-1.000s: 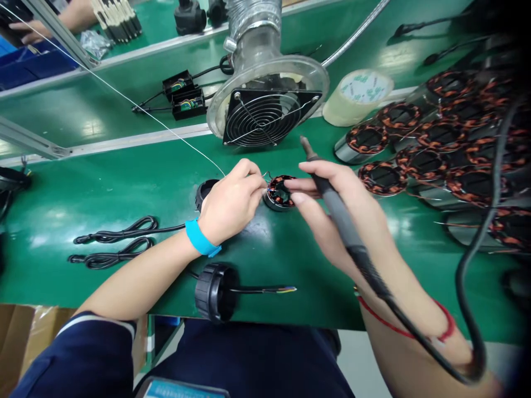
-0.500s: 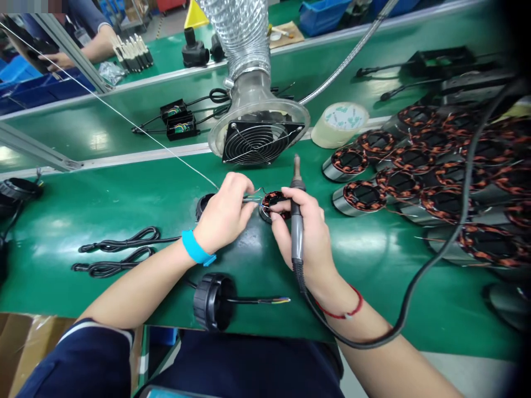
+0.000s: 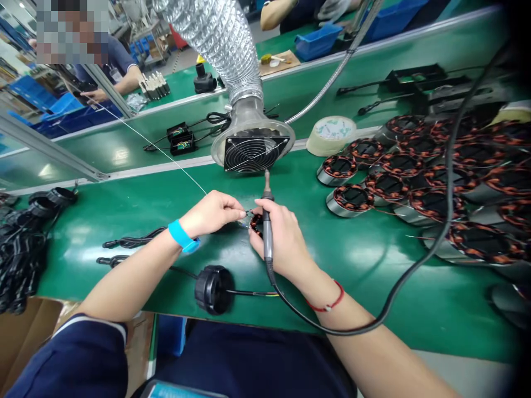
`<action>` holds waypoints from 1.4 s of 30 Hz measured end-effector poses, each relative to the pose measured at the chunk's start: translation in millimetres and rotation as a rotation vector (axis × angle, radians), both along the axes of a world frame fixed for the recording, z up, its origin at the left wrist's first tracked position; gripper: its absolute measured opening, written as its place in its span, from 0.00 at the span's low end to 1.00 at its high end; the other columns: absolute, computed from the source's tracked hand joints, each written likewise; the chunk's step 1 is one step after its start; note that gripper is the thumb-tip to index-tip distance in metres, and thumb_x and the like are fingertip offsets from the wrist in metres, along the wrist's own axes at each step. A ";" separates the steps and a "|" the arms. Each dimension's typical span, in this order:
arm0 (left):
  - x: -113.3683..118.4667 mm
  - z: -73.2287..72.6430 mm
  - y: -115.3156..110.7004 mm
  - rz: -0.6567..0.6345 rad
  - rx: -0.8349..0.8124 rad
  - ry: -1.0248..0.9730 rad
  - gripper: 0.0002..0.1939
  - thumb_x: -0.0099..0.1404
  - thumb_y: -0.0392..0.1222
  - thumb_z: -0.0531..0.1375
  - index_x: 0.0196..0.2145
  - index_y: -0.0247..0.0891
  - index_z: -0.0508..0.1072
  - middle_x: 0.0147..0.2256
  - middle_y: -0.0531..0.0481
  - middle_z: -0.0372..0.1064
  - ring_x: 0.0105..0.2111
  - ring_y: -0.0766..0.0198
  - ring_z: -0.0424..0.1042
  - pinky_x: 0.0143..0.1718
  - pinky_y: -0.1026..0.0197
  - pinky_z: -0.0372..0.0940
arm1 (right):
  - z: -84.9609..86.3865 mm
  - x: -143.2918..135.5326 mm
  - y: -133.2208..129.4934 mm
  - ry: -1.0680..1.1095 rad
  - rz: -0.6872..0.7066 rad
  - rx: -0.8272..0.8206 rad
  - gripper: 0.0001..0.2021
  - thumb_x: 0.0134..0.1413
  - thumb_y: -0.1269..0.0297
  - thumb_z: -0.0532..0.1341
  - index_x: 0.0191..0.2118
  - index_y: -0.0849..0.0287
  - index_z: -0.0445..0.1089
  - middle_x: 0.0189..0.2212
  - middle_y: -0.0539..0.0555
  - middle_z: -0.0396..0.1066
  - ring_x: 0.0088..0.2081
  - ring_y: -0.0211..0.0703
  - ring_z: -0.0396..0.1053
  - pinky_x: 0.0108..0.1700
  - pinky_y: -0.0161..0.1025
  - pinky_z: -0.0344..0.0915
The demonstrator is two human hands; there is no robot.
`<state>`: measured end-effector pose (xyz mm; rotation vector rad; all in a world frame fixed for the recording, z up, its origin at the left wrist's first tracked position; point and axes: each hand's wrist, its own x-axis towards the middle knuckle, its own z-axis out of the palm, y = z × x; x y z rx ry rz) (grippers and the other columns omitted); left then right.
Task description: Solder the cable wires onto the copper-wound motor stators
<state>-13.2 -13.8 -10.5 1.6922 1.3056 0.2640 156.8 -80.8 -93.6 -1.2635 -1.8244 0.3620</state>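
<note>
My left hand [image 3: 215, 213] is closed, with thumb and forefinger pinching thin wires [image 3: 248, 213] beside a small motor stator [image 3: 256, 224] with copper windings. A soldering iron [image 3: 267, 235] is held in my right hand [image 3: 286, 240], its tip pointing up and away from the wires. The fingers of that same hand also rest around the stator, hiding much of it. Nearer to me lies a round black plastic cap [image 3: 213, 290], a cable with bare coloured ends running out of it.
A fume extractor [image 3: 255, 152] hangs just beyond my hands. Several wound stators [image 3: 350, 200] crowd the right side, near a tape roll [image 3: 332, 135]. Black cables with caps [image 3: 25, 249] pile up at the left. The iron's cord [image 3: 398, 309] loops over my right forearm. A co-worker [image 3: 120, 72] is across the bench.
My head view has shifted, bringing the cable pile at left and more of the co-workers into sight. Both hands stay at the stator and wires; the iron is still in my right hand.
</note>
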 end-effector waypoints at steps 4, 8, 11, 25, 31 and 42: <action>3.9 6.3 -3.8 0.025 -0.058 0.018 0.09 0.58 0.41 0.62 0.27 0.32 0.75 0.21 0.56 0.65 0.22 0.72 0.59 0.28 0.66 0.55 | -0.7 3.0 1.4 0.003 0.058 -0.008 0.25 0.51 0.68 0.59 0.56 0.58 0.56 0.44 0.58 0.72 0.45 0.55 0.67 0.47 0.52 0.64; 7.9 13.2 0.8 0.147 -0.202 0.012 0.11 0.61 0.41 0.60 0.24 0.32 0.74 0.15 0.60 0.54 0.16 0.74 0.48 0.21 0.66 0.44 | -2.1 8.1 5.8 0.083 0.088 -0.034 0.25 0.54 0.65 0.60 0.57 0.58 0.56 0.47 0.60 0.72 0.48 0.56 0.68 0.48 0.54 0.65; 14.1 9.3 4.3 0.264 -0.189 -0.025 0.07 0.56 0.35 0.62 0.22 0.32 0.74 0.16 0.58 0.60 0.18 0.74 0.54 0.24 0.67 0.51 | -1.7 9.0 6.6 0.118 0.095 -0.054 0.24 0.53 0.67 0.59 0.56 0.57 0.57 0.47 0.60 0.72 0.49 0.56 0.69 0.50 0.55 0.65; -6.0 15.0 16.9 0.001 -0.302 0.051 0.12 0.52 0.45 0.65 0.24 0.34 0.69 0.19 0.58 0.57 0.19 0.74 0.51 0.21 0.67 0.46 | -1.4 6.8 2.6 0.190 -0.009 -0.046 0.21 0.54 0.69 0.56 0.55 0.57 0.60 0.45 0.58 0.73 0.48 0.55 0.70 0.49 0.55 0.67; 0.2 6.5 12.1 0.017 -0.228 0.063 0.12 0.48 0.45 0.66 0.23 0.32 0.72 0.19 0.58 0.58 0.22 0.73 0.52 0.25 0.66 0.47 | 1.2 8.7 -0.3 0.203 -0.012 -0.004 0.20 0.56 0.69 0.56 0.55 0.57 0.59 0.45 0.57 0.73 0.46 0.53 0.71 0.48 0.52 0.68; 0.4 7.5 6.9 -0.065 -0.317 -0.070 0.17 0.61 0.50 0.59 0.29 0.32 0.76 0.18 0.58 0.54 0.20 0.72 0.48 0.24 0.65 0.45 | -5.7 -2.4 1.7 0.105 0.012 0.022 0.21 0.56 0.68 0.57 0.56 0.55 0.58 0.45 0.58 0.72 0.46 0.52 0.70 0.49 0.52 0.66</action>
